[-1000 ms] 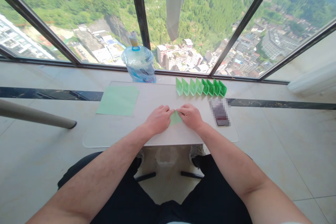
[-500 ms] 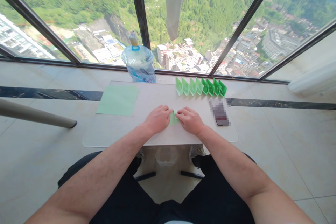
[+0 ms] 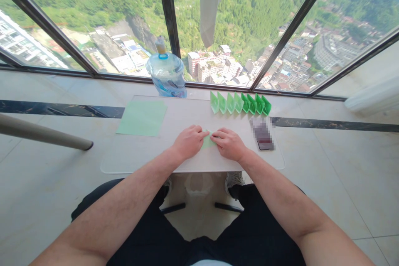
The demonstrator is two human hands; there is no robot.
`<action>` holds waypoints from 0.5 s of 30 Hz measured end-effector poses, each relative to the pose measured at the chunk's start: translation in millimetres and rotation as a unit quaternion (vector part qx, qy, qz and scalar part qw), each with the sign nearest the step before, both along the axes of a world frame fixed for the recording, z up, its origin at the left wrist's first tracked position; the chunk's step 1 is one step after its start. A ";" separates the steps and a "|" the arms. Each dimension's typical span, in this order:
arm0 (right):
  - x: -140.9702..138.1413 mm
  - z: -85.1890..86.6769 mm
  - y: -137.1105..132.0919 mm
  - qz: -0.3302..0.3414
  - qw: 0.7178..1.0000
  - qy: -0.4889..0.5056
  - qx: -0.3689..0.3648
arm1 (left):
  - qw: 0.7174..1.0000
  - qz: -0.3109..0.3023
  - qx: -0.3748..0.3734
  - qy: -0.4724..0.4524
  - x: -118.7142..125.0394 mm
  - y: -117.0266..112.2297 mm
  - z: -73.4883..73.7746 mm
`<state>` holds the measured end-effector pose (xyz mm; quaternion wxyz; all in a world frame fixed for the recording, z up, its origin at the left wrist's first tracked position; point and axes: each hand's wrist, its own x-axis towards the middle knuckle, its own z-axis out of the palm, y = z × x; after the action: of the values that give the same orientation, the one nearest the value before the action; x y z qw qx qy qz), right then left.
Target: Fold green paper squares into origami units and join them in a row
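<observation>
A small piece of folded light-green paper (image 3: 208,141) lies on the low white table (image 3: 140,153), mostly covered by my fingers. My left hand (image 3: 192,140) presses on its left side, index finger reaching across the top, the other fingers curled. From the right, my right hand (image 3: 229,143) pinches the paper's edge with thumb and fingers together. Past my hands, at the table's far edge, stands a row of several folded green paper pieces (image 3: 240,103), paler on the left and darker on the right. A stack or sheet of light-green paper (image 3: 141,118) rests at the table's left.
A phone, partly pixelated (image 3: 264,135), lies at the table's right. Behind the table stands a large clear water jug (image 3: 166,75) before the window. A grey pole (image 3: 46,133) juts in from the left. My legs flank the table's near edge.
The paper's top point, which stood up between my fingers, is now lower and more covered. My left index finger has shifted right over it. The view has shifted slightly.
</observation>
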<state>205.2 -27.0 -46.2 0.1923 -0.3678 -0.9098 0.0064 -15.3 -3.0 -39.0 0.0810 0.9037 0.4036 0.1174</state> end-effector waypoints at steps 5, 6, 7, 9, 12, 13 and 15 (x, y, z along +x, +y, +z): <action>0.8 -3.4 -0.1 0.007 1.000 0.006 0.006 | 1.000 -0.003 0.005 0.002 0.1 0.1 0.9; 1.0 -4.2 -0.5 0.006 1.000 0.011 0.006 | 1.000 -0.003 0.004 0.003 0.1 -0.1 1.2; 1.2 -4.8 -1.0 0.002 1.000 0.016 0.005 | 1.000 -0.001 0.003 0.003 0.2 -0.4 1.4; 1.9 -5.6 -2.0 -0.018 0.999 0.029 0.000 | 1.000 0.001 0.001 0.004 0.4 -1.3 1.4; 3.8 -6.7 -2.4 -0.057 0.998 0.033 -0.018 | 1.000 -0.002 0.005 0.008 0.7 -2.4 0.1; 4.7 -7.2 -2.0 -0.051 0.998 0.027 -0.029 | 1.000 0.000 0.005 0.011 0.9 -2.5 -0.6; 6.6 -8.4 -1.1 -0.041 0.998 0.022 -0.039 | 1.000 0.003 -0.002 0.009 1.3 -2.6 -1.8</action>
<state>211.7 -28.2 -54.6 0.1981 -0.4117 -0.8886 0.0419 -14.0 -5.6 -40.8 0.0789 0.9032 0.4076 0.1087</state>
